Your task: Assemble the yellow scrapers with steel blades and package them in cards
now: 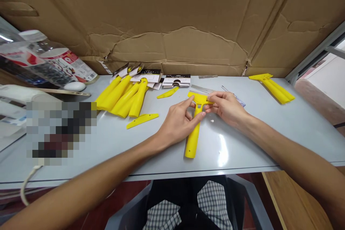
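Observation:
A yellow plastic scraper (193,138) with a T-shaped head lies on the grey table in front of me. My left hand (179,120) grips its neck, with the index finger at the head's left end and the thumb across the handle. At the head's right end, the fingers of my right hand (225,107) are pinched together; whether a small part is between them is hidden. Just behind the head lies a flat metal blade (202,89). Loose yellow cover plates (142,120) rest to the left, one of them (167,93) farther back.
Several yellow scrapers (118,95) with cards are piled at the back left, beside a stack of cards (176,80). More yellow handles (277,88) lie at right. A screwdriver (238,101) is partly behind my right hand. Plastic bottles (67,63) stand left; cardboard (172,10) walls the back.

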The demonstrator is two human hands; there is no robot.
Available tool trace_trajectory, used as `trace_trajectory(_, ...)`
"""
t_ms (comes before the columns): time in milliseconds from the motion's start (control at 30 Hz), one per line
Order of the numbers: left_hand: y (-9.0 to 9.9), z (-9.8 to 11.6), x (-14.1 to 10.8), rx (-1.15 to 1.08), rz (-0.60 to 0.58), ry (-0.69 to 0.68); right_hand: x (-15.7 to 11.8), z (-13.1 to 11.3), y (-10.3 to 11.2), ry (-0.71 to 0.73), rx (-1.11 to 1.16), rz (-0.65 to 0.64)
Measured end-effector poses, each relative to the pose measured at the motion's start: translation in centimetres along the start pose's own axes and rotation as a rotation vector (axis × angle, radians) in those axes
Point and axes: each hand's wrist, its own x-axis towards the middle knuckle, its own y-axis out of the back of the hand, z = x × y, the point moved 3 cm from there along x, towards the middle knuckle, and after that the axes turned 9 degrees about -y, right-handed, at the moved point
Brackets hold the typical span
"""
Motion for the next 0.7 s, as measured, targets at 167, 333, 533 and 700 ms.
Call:
trace_trajectory(167, -0.1, -0.2, 0.0, 0.001, -0.023, 0.074, -0.3, 0.5, -0.4, 0.013, -0.01, -0.023)
trace_trajectory(333, -0.5, -0.6, -0.1, -0.116, -0.04, 0.214, -0.9, 0.6, -0.8, 0.001, -0.002, -0.026)
trace_trajectory(533, -0.3, -0.7, 0.1, -0.178, -0.017, 0.257, -1.2, 0.6, -1.0, -0.009, -0.004, -0.052)
trace_trajectory(700, -0.2, -0.2, 0.3, -0.252, -0.006, 0.298, -1.4, 0.5, -1.2, 0.007, -0.015, -0.164)
